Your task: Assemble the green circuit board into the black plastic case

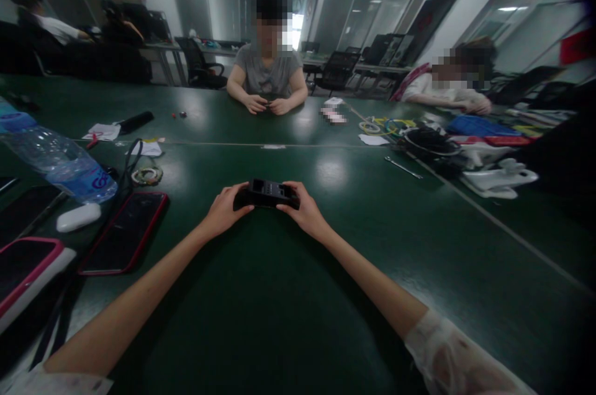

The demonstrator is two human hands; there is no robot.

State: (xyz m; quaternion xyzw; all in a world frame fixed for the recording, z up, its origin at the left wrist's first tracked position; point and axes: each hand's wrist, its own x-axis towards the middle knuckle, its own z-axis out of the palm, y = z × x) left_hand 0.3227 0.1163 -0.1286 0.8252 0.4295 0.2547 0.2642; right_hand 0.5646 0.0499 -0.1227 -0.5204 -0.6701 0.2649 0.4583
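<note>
A small black device (269,192) with recesses in its upper face is at the middle of the green table (279,295). My left hand (228,208) grips its left end, thumb in front and fingers behind. On the opposite end my right hand (302,208) has the same kind of hold. Both forearms reach in from the lower corners. Whether the underside of the device touches the table cannot be made out.
At left are a water bottle (79,165), a white case (79,218), a red-edged phone (128,233) and a bracelet (147,176). A wrench (403,167), cables (386,127) and a white object (500,179) lie right. A person (267,72) sits opposite.
</note>
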